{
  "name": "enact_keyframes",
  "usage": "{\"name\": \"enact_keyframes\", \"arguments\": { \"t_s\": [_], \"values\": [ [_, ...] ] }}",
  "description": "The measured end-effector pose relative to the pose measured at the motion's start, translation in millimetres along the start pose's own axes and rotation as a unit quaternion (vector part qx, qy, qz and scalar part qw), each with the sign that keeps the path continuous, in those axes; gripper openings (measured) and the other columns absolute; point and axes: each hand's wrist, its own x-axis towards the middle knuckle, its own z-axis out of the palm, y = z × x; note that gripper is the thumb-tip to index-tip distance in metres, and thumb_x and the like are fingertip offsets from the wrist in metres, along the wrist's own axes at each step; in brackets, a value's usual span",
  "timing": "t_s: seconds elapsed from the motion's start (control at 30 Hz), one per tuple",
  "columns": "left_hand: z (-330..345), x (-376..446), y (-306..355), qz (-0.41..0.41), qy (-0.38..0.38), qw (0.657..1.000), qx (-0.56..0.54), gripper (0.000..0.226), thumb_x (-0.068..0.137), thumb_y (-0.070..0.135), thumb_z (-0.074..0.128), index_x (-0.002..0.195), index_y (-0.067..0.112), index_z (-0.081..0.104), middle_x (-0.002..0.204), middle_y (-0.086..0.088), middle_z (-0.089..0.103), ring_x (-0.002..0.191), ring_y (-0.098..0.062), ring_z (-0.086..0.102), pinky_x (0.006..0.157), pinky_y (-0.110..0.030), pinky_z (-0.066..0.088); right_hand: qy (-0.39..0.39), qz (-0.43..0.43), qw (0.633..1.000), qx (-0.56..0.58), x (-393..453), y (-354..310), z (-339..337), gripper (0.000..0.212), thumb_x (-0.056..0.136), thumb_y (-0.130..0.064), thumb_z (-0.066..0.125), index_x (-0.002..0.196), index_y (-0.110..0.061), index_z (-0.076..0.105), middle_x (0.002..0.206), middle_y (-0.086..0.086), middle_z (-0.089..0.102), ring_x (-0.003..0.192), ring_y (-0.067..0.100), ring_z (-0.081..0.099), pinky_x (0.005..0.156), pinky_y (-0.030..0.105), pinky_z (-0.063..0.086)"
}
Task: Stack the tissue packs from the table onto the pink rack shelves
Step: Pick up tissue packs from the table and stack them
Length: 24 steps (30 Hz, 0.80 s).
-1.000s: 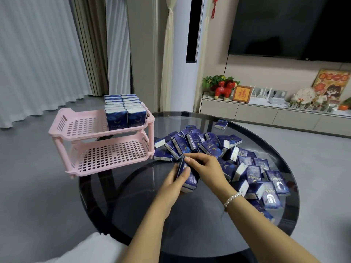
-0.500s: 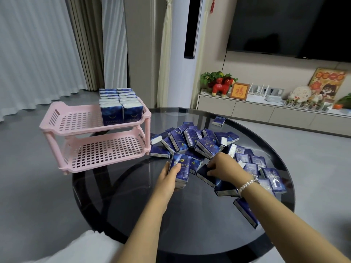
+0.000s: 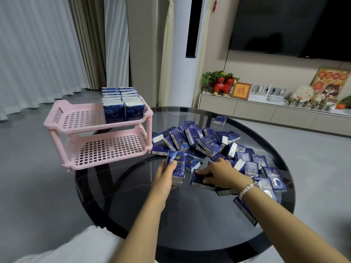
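A pink two-tier rack (image 3: 79, 130) stands at the left edge of the round dark glass table (image 3: 190, 215). Two rows of dark blue tissue packs (image 3: 122, 102) stand on the right part of its top shelf. The lower shelf holds nothing. My left hand (image 3: 164, 176) grips a small upright stack of packs (image 3: 175, 168) just above the glass. My right hand (image 3: 220, 172) lies on a flat pack (image 3: 198, 180) at the near edge of a loose pile of several packs (image 3: 209, 143), fingers and thumb around its end.
One stray pack (image 3: 220, 120) lies at the table's far edge. More packs (image 3: 273, 179) spread toward the right rim. A TV console with ornaments (image 3: 266, 109) runs along the back wall. Curtains hang behind the rack. Grey floor surrounds the table.
The two hands have parted: my left keeps the stack upright, my right has gone to the pile's near edge and closed on a flat pack. The view has shifted slightly right.
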Motion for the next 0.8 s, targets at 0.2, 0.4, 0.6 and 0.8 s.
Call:
{"name": "enact_keyframes", "arguments": {
  "t_s": [0.2,0.4,0.6,0.8],
  "values": [
    [-2.4,-4.5,0.7,0.006,-0.007,1.000,0.000,0.036,0.093,0.035,0.053,0.128,0.029,0.054,0.112,-0.004,0.068,0.094,-0.019,0.065,0.083,-0.036,0.052,0.028,-0.011,0.992,0.121,-6.0,-6.5,5.8,0.051,0.077,-0.036,0.072,0.120,-0.013,0.056,0.098,-0.005,0.053,0.102,0.020,0.044,0.081,0.029,0.039],
    [-8.6,-7.6,3.6,0.018,0.001,1.000,-0.009,0.044,0.093,0.033,0.056,0.136,0.028,0.047,0.123,-0.002,0.063,0.101,-0.020,0.063,0.085,-0.034,0.050,0.048,-0.023,0.973,0.225,-11.6,-14.0,13.8,0.042,0.082,-0.024,0.069,0.121,-0.032,0.056,0.115,-0.004,0.057,0.094,0.013,0.053,0.078,0.025,0.046],
    [-12.8,-7.6,4.4,0.033,0.020,0.999,0.019,0.056,0.093,0.032,0.057,0.145,0.030,0.034,0.136,-0.001,0.054,0.115,-0.020,0.057,0.103,-0.040,0.044,0.114,-0.019,0.901,0.419,-22.6,-3.1,13.0,0.044,0.084,-0.021,0.068,0.123,-0.034,0.052,0.090,-0.002,0.054,0.081,0.011,0.053,0.077,0.023,0.042],
    [-12.4,-10.3,3.2,0.018,-0.028,0.993,0.109,0.071,0.091,0.045,0.055,0.150,0.037,0.015,0.158,0.005,0.021,0.143,-0.018,0.025,0.118,-0.042,0.022,0.149,-0.035,0.774,0.615,-27.3,-6.5,11.5,0.018,0.083,-0.017,0.067,0.101,-0.014,0.068,0.102,0.010,0.071,0.094,0.019,0.066,0.087,0.028,0.052]
  ]
}}
